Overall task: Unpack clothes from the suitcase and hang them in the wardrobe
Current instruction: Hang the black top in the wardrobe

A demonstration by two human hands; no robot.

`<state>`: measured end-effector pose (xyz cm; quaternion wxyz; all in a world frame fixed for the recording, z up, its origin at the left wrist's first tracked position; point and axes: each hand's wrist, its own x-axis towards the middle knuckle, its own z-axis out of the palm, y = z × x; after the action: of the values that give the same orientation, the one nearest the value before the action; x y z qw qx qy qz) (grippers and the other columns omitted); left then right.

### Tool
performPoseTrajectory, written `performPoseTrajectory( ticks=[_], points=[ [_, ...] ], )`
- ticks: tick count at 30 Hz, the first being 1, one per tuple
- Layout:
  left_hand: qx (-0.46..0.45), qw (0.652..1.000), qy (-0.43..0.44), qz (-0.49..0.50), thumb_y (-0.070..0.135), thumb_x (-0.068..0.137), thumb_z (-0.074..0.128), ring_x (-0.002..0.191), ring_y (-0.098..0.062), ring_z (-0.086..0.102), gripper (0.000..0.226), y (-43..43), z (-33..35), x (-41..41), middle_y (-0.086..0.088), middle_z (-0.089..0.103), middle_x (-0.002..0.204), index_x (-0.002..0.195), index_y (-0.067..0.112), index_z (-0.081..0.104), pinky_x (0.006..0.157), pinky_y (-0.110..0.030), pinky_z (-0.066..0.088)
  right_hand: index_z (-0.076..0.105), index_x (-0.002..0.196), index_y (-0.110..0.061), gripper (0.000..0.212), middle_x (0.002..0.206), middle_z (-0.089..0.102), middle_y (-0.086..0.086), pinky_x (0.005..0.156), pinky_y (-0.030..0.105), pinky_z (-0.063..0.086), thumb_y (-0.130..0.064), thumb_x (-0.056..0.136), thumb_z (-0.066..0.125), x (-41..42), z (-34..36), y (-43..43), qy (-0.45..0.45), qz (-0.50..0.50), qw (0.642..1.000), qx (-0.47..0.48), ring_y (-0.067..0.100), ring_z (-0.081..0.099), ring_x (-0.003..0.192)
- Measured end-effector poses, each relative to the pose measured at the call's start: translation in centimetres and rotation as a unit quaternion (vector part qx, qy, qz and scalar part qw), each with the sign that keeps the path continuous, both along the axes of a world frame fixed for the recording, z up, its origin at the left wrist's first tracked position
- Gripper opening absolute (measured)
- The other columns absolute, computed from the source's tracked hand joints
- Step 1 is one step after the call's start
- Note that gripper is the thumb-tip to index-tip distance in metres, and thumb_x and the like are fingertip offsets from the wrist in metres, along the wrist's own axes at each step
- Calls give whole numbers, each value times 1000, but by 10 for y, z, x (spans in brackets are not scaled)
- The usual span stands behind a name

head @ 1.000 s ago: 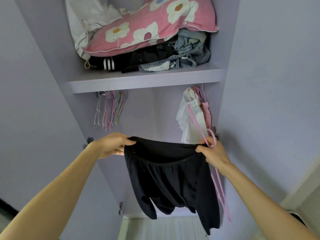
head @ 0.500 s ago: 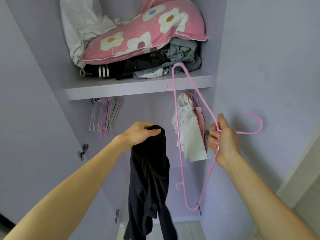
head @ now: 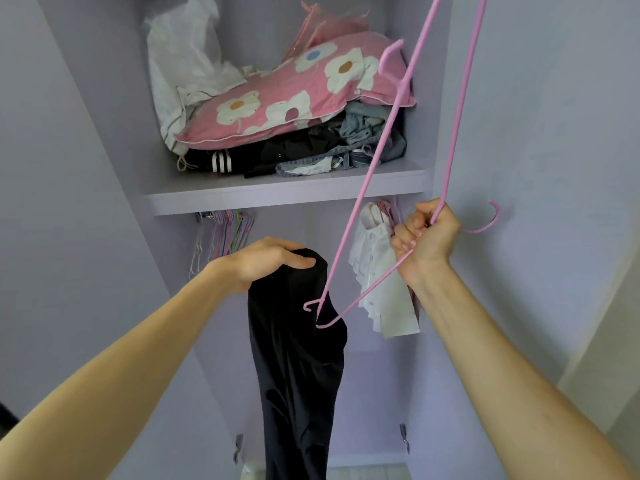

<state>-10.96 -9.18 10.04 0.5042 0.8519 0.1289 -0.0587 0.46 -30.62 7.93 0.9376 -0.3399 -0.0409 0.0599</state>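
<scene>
The left hand (head: pixel 273 258) is gripping the bunched black garment (head: pixel 294 368), hanging in the free space under the shelf (head: pixel 242 199), between the spare hangers (head: pixel 221 233) and a white shirt (head: pixel 377 296). The right hand (head: pixel 426 237) is clenching the pink hanger (head: pixel 381 143), whose lower corner is now crossing the garment, no longer apart.

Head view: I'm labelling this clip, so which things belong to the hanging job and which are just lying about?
In the job: black garment, gripped by the left hand; pink hanger, gripped by the right hand.
Lying about: flowered pillow, folded clothes and white cloth on the shelf; spare hangers and a white shirt hanging below it.
</scene>
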Motion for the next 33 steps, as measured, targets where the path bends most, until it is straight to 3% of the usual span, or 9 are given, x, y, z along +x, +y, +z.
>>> performPoseTrajectory(
  ticks=[5,9,12,16,21,24,29,31,33],
  points=[
    [-17,1000,-5,-1,24,92,66,100,-26,72,21,1,27,-22,-4,76,107,111,19,75,92,-41,55,46,46,-21,44,46,33,-4,46,28,7,-7,88,39,4,-20,22,-26,23,997,-69,10,19,36],
    [-48,999,-12,17,16,93,63,98,-24,73,22,17,35,-33,-4,75,107,111,18,74,85,-37,57,50,55,-14,40,41,35,-4,36,18,19,-1,92,39,1,-44,32,-64,30,978,-198,9,26,34],
    [-60,997,-37,44,-3,94,51,77,-18,72,28,36,37,-42,-7,75,90,103,9,74,68,-30,60,47,38,-20,54,37,37,-5,43,21,27,1,87,48,0,-59,28,-150,25,925,-349,8,30,35],
    [10,997,-23,69,-17,84,45,79,-21,69,39,67,34,-52,-12,72,92,94,8,74,70,-30,57,44,39,-15,46,41,41,-1,58,31,39,-8,83,57,6,-69,14,-202,19,845,-494,13,38,43],
    [130,988,-7,85,-16,81,53,97,-18,62,35,88,22,-52,-5,70,103,95,11,69,91,-34,49,48,42,-14,44,44,44,1,54,27,38,-12,83,61,11,-58,15,-224,-1,820,-527,16,40,48],
    [151,985,5,79,-12,81,57,91,-19,62,32,90,19,-52,-3,69,97,94,14,70,78,-31,50,49,42,-14,42,43,44,-1,54,26,40,-12,83,62,11,-61,17,-223,-3,807,-546,15,41,48],
    [237,968,20,78,-4,84,56,80,-19,53,30,96,18,-50,-1,66,96,95,21,68,68,-26,45,47,43,-13,42,44,39,1,52,27,34,-13,84,58,16,-59,24,-202,-6,822,-533,15,35,46],
    [252,963,25,88,1,86,57,76,-19,49,26,96,16,-49,-5,62,94,94,23,68,65,-26,44,46,40,-15,44,42,40,0,51,27,34,-16,81,61,13,-62,26,-223,-4,795,-564,14,35,43],
    [252,963,22,95,4,86,59,75,-20,46,22,94,13,-47,-8,58,91,90,23,68,62,-28,42,44,46,-11,38,45,38,2,52,30,33,-26,77,61,9,-68,29,-251,8,745,-618,17,35,45]
  ],
)
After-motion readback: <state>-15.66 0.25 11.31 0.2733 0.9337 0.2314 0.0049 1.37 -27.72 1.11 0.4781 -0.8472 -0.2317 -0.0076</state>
